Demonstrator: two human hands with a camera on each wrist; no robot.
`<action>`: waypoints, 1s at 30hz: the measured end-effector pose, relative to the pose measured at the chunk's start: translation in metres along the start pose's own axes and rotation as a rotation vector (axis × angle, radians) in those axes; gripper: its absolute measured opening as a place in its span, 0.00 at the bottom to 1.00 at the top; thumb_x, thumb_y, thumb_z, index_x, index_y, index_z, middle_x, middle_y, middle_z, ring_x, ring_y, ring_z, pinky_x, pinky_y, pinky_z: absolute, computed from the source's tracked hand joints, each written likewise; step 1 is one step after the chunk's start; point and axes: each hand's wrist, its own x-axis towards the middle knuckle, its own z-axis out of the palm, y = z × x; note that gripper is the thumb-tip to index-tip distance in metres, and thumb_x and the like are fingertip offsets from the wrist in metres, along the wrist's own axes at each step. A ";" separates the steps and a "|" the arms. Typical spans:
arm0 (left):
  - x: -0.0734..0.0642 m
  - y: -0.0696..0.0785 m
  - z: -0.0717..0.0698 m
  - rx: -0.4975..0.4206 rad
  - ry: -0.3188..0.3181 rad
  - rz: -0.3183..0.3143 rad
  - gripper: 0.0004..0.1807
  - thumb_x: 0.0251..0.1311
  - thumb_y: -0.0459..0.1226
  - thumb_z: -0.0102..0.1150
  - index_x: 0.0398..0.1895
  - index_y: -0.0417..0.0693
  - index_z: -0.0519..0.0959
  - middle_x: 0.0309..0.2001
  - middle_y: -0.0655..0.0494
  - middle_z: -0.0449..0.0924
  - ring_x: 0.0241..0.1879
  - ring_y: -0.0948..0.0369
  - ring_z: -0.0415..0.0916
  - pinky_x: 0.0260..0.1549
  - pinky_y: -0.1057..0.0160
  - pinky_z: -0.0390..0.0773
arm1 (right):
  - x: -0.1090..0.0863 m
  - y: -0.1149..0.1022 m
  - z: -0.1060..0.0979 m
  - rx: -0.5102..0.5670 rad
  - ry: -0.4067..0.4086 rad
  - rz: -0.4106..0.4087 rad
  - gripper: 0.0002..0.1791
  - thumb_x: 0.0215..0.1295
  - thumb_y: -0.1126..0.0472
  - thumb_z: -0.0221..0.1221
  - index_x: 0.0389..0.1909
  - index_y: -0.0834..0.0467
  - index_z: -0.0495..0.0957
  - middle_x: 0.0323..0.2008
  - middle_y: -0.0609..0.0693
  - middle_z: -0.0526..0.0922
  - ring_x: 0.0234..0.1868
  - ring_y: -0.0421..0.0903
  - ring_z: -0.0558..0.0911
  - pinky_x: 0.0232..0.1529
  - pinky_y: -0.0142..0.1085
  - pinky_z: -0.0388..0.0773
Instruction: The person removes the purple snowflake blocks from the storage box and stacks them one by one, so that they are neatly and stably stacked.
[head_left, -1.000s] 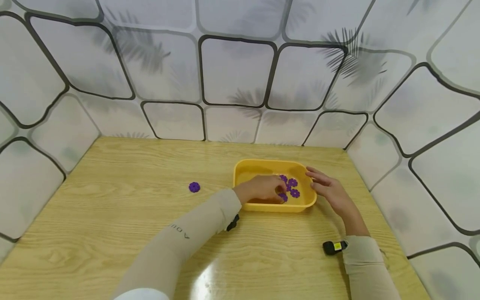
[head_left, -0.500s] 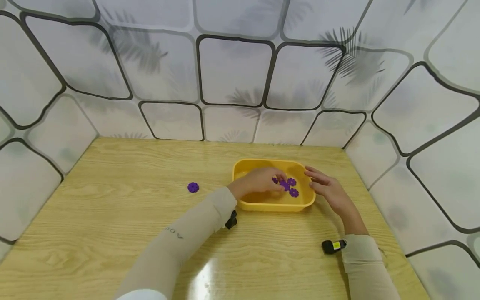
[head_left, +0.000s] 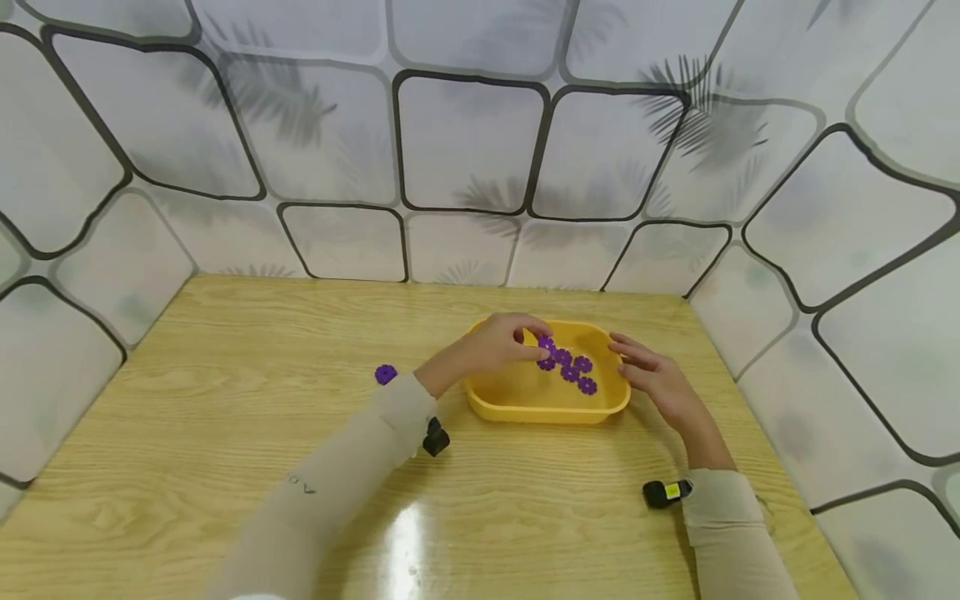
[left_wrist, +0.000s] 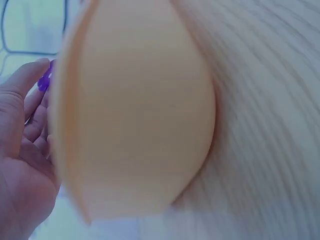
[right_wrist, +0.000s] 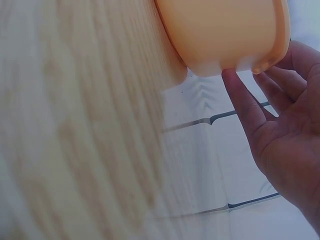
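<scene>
In the head view a yellow plastic bin (head_left: 525, 412) stands on the table with several purple flower-shaped pieces (head_left: 587, 386) toward its right half. My left hand (head_left: 498, 342) reaches over the bin's left end and pinches a purple flower-shaped piece (head_left: 546, 343) between thumb and finger. The left wrist view shows a bit of that purple piece (left_wrist: 44, 82) at the fingertips; the bin wall hides the rest. At the bin's right end, my right hand (head_left: 666, 387) rests its fairly straight fingers on the rim, and its thumb touches the outer wall (right_wrist: 225, 35) in the right wrist view.
A single purple flower-shaped piece (head_left: 386, 374) lies on the wooden table (head_left: 262, 350), left of the bin and close to my left sleeve. Patterned wall panels (head_left: 472, 150) enclose the table behind and at both sides. Black wrist cameras (head_left: 437, 437) hang from both wrists.
My left hand has moved left and back from the middle of the bin, now pinching a purple piece. More pieces show inside the bin. The right hand has stayed at the rim.
</scene>
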 end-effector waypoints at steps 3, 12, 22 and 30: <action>-0.014 -0.003 -0.012 0.004 0.044 -0.004 0.22 0.66 0.46 0.64 0.61 0.50 0.80 0.51 0.59 0.81 0.40 0.59 0.72 0.33 0.64 0.74 | 0.000 -0.001 0.000 0.000 -0.003 0.002 0.28 0.77 0.55 0.54 0.73 0.60 0.66 0.80 0.52 0.55 0.78 0.58 0.55 0.56 0.19 0.71; -0.068 -0.017 -0.046 0.011 0.157 -0.086 0.22 0.64 0.48 0.66 0.59 0.51 0.81 0.52 0.58 0.81 0.41 0.55 0.72 0.31 0.60 0.73 | -0.001 -0.001 0.000 0.016 0.000 0.011 0.28 0.77 0.55 0.54 0.73 0.61 0.66 0.80 0.52 0.55 0.77 0.59 0.57 0.56 0.20 0.72; -0.134 -0.047 -0.075 0.055 0.248 -0.219 0.22 0.65 0.53 0.64 0.60 0.58 0.80 0.56 0.54 0.80 0.41 0.55 0.71 0.29 0.59 0.74 | -0.001 -0.003 0.002 0.017 0.002 0.021 0.28 0.77 0.56 0.54 0.73 0.61 0.66 0.80 0.52 0.54 0.78 0.58 0.56 0.55 0.19 0.72; -0.165 -0.073 -0.083 0.096 0.250 -0.299 0.22 0.67 0.48 0.64 0.60 0.50 0.80 0.53 0.50 0.80 0.38 0.54 0.71 0.28 0.59 0.72 | -0.001 -0.005 0.003 0.022 0.008 0.024 0.28 0.77 0.56 0.54 0.73 0.61 0.66 0.80 0.52 0.54 0.78 0.58 0.56 0.55 0.19 0.72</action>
